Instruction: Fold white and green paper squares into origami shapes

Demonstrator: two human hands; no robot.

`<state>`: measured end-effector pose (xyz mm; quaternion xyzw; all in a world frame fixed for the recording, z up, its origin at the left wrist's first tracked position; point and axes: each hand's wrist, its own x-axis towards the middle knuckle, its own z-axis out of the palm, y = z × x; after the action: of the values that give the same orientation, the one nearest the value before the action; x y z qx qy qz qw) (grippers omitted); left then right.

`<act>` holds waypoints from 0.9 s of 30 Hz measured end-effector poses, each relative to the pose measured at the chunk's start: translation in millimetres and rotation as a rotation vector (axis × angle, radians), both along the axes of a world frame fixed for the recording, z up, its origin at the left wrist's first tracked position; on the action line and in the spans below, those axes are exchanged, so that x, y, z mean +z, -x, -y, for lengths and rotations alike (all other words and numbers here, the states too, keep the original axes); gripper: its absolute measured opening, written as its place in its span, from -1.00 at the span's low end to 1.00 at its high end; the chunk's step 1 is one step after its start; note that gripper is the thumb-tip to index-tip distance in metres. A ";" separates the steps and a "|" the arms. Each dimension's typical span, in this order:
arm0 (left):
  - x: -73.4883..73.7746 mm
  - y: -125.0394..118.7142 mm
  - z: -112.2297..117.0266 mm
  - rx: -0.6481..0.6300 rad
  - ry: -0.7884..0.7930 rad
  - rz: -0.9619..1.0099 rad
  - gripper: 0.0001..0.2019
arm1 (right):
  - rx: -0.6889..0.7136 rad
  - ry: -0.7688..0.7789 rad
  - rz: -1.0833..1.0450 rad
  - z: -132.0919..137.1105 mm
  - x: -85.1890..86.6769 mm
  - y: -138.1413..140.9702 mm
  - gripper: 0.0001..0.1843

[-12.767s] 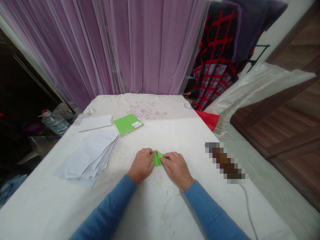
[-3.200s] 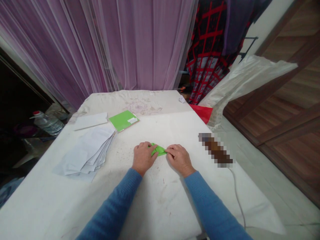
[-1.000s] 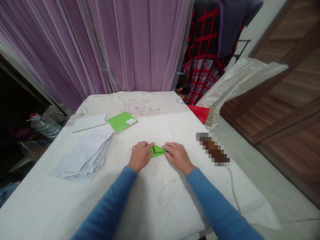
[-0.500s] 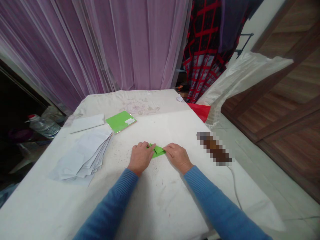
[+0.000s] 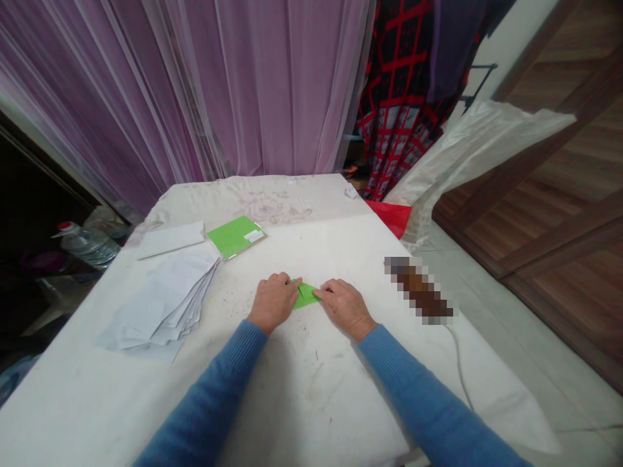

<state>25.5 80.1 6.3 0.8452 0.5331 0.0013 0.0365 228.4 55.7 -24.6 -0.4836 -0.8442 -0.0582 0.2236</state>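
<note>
A small folded piece of green paper (image 5: 305, 295) lies on the white table (image 5: 311, 389) between my hands. My left hand (image 5: 272, 301) has its fingers curled and pressed on the paper's left end. My right hand (image 5: 344, 305) pinches the paper's right end with thumb and fingertips. Both arms wear blue sleeves. Much of the paper is hidden under my fingers.
A fanned stack of white sheets (image 5: 160, 301) lies at the left, with a white envelope (image 5: 170, 239) and a pack of green paper (image 5: 235, 235) beyond it. A blurred brown object (image 5: 418, 290) with a white cable (image 5: 462, 376) sits at the right edge. Purple curtains hang behind.
Over the last second my hands have stayed on the green paper, fingers shifting slightly; the paper looks folded flatter and narrower. The view moved a little.
</note>
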 end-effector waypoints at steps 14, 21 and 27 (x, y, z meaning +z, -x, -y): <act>1.8 -0.5 -0.1 0.006 -0.003 0.026 -0.61 | -0.002 -0.008 0.017 -3.6 2.7 10.1 -0.83; 2.9 4.1 -0.3 -0.031 -0.008 0.069 -0.61 | 0.010 0.003 -0.020 -4.0 0.9 9.2 -0.84; -1.6 2.3 -0.2 0.004 -0.007 0.131 -0.64 | 0.035 0.022 -0.046 -3.2 0.2 7.6 -0.84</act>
<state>23.2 80.3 4.8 0.8423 0.5315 0.0587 0.0682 220.8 58.9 -24.4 -0.4722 -0.8479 -0.0341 0.2385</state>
